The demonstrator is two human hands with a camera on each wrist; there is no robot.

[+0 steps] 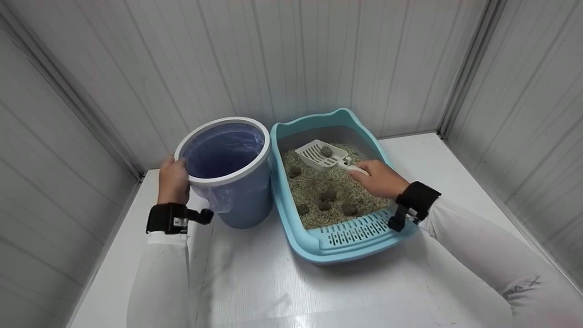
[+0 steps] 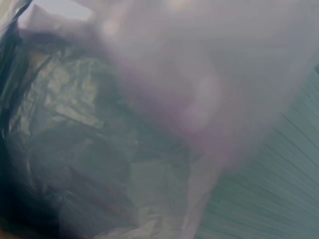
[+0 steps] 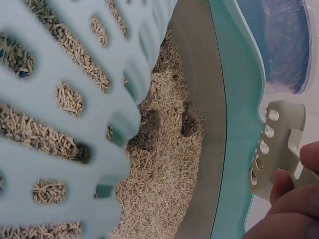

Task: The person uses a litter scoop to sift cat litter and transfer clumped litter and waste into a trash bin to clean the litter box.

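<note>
So, starting at the left edge of the table (image 1: 255, 282): the left hand (image 1: 173, 180) is gripping the rim of the bin (image 1: 227, 175), fingers curled over the edge, right where the purple bag (image 1: 218, 155) is folding over it. The left wrist view is just showing blurry bag plastic, no help there.

Just beside the bin, touching it, the litter box (image 1: 314, 248) is sitting near the table's back edge, full of pellet litter with dark clumps (image 1: 329, 195) scattered in it.

The right hand (image 1: 380, 178) is closing round the handle of the scoop (image 1: 325, 156), which is hovering over the far end of the box with one clump (image 1: 326, 151) riding in it.

My guess: the scoop is stiff, light plastic, so holding it by the handle end is working fine. The clump is probably crumbly and is sitting loose, so tilting the scoop is risking a roll-off.
</note>
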